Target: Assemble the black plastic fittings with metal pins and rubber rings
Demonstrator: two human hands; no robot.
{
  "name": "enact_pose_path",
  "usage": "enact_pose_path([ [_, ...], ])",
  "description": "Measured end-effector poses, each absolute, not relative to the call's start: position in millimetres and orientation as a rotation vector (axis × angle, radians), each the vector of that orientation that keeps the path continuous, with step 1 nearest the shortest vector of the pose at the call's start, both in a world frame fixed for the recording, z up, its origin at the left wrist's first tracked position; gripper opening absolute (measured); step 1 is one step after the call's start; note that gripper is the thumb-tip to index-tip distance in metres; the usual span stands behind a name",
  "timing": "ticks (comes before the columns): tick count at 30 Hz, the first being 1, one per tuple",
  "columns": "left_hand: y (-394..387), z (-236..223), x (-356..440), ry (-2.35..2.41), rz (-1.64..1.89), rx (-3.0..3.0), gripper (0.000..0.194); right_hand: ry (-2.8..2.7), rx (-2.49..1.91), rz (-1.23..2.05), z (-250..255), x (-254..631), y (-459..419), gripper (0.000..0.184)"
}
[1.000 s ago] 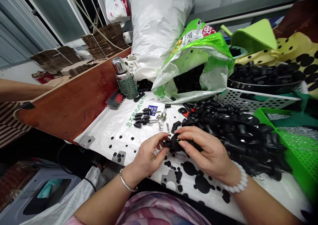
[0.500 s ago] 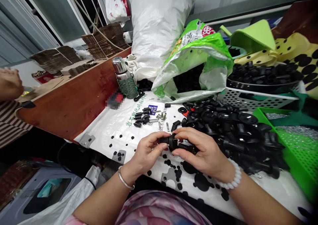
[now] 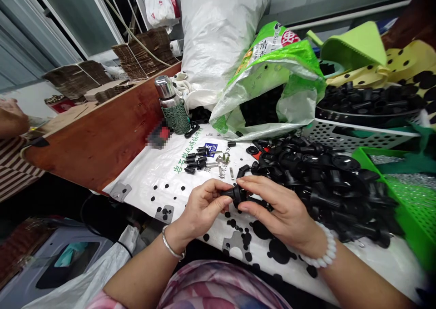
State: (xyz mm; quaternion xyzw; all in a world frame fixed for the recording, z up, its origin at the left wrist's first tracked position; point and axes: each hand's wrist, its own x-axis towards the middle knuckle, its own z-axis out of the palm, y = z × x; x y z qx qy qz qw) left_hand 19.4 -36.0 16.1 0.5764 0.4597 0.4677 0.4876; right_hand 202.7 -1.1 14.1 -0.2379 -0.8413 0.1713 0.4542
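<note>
Between both hands is a black plastic part [image 3: 237, 194] with a narrow stem and a wider flanged end. My left hand [image 3: 204, 206] is closed, thumb and fingers pinching the stem. My right hand [image 3: 277, 209] has its fingertips at the flanged end; a second dark piece shows under its fingers, partly hidden. Just beyond lie small flat metal strips [image 3: 223, 161] and several short black cylinders [image 3: 196, 160]. A big heap of black plastic parts [image 3: 316, 181] spreads to the right of my right hand.
A green-and-white bag [image 3: 272, 72] of black pieces stands behind the heap. At right are a green perforated basket [image 3: 408, 200] and a tray [image 3: 371, 116] of black parts. A thermos [image 3: 170, 104] stands by the wooden board [image 3: 102, 132]. Another person's hand [image 3: 13, 118] is at far left.
The black part has turned so its stem points into my left hand, and both hands moved slightly left. At far left, the other person's forearm drew back, bringing their hand into view.
</note>
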Motion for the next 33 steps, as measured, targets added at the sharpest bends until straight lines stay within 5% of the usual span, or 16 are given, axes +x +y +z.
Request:
enact_pose_path([
  [9,-32.1,10.1,19.5,1.224,1.281,2.358,0.019,-1.791,-0.891,1.005,13.8,199.0,0.5,0.027],
  [16,-29.6,10.9,23.4,1.187,1.346,2.433,0.019,-1.6,-0.992,1.285,19.7,196.5,0.5,0.03],
  [26,-26.9,15.7,15.2,0.927,1.034,1.153,0.023,-2.0,-0.665,0.757,12.0,200.5,0.4,0.03],
  [33,-26.8,11.7,6.8,0.566,0.775,0.664,0.028,-2.14,-0.481,0.716,19.8,206.5,-1.9,0.039],
])
